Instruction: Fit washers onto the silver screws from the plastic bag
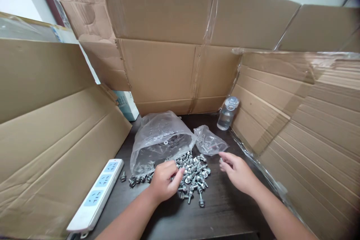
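A heap of silver flanged bolts point(194, 174) lies on the dark table. My left hand point(166, 180) is closed over the heap's left side, thumb against the curled fingers; what it holds, if anything, is hidden. To the right of the heap, my right hand point(235, 170) pinches a small pale thing at its fingertips, too small to name. A large clear plastic bag point(160, 127) lies behind the bolts, its mouth facing me, with a small washer point(165, 142) showing in it. Just beyond my right fingertips sits a smaller clear bag point(209, 140) with small metal parts inside.
A white power strip point(97, 195) lies at the left. At the back right stands a water bottle point(227, 113), and a white and teal box point(128, 105) is at the back left. Cardboard walls point(168, 75) enclose the table point(219, 210) on three sides.
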Motion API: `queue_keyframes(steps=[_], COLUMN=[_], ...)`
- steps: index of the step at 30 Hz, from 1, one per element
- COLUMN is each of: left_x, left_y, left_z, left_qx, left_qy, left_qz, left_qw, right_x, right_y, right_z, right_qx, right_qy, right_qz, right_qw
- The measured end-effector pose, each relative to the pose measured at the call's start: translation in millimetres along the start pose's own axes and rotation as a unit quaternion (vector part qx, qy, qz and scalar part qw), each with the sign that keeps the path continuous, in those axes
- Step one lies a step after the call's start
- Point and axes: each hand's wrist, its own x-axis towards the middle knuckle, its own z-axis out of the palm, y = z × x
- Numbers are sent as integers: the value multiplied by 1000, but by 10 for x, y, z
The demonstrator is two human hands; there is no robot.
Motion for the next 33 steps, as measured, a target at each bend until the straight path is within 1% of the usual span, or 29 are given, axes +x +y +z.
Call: queue_keyframes(steps=[1, 2, 3, 4, 5, 6, 8, 11, 14, 16, 19, 22, 24, 28, 30, 33], left_x=[2, 6, 12, 19, 27, 35, 51, 71, 90, 104, 124, 129, 125, 123, 132, 147], left_y=[16, 32, 46, 57, 63, 65, 55, 28, 21, 28, 34, 14, -13, -65, -76, -76], left_z=[10, 17, 23, 26, 27, 25, 15, -10, -32, -43, -56, -62, -57, -39, -32, -27], left_qx=[-9, -20, -30, -40, -48, -54, -59, -62, -78, -92, -111, -124, -129, -142, -157, -176], left_qy=[-5, -10, -14, -16, -13, -6, 15, 39, 40, 45, 67, 97, 125, 184, 196, 198], left_qz=[-10, -21, -30, -40, -50, -63, -99, -150, -180, -202, -244, -285, -313, -365, -383, -399], left_qw=[1000, 1000, 999, 998, 998, 997, 993, 986, 980, 974, 961, 945, 933, 902, 889, 878], right_x=[8, 14, 20, 30, 44, 63, 111, 185, 247, 280, 332, 444, 573, 914, 1071, 1256], right_y=[-158, -322, -481, -629, -757, -861, -995, -1064, -1080, -1096, -1122, -1127, -1117, -1119, -1165, -1291], right_z=[51, 109, 170, 231, 289, 344, 442, 552, 611, 625, 619, 588, 559, 543, 590, 736], right_qx=[72, 252, 390, 430, 458, 480, 506, 534, 553, 560, 555, 522, 482, 353, 284, 214], right_qy=[-24, -66, -98, -111, -124, -120, -114, -96, -81, -83, -104, -134, -153, -165, -165, -176], right_qz=[-17, -30, -38, -46, -54, -59, -56, -35, -8, -1, -7, -26, -46, -91, -103, -99], right_qw=[997, 965, 915, 895, 879, 867, 853, 839, 829, 824, 826, 842, 862, 917, 939, 956])
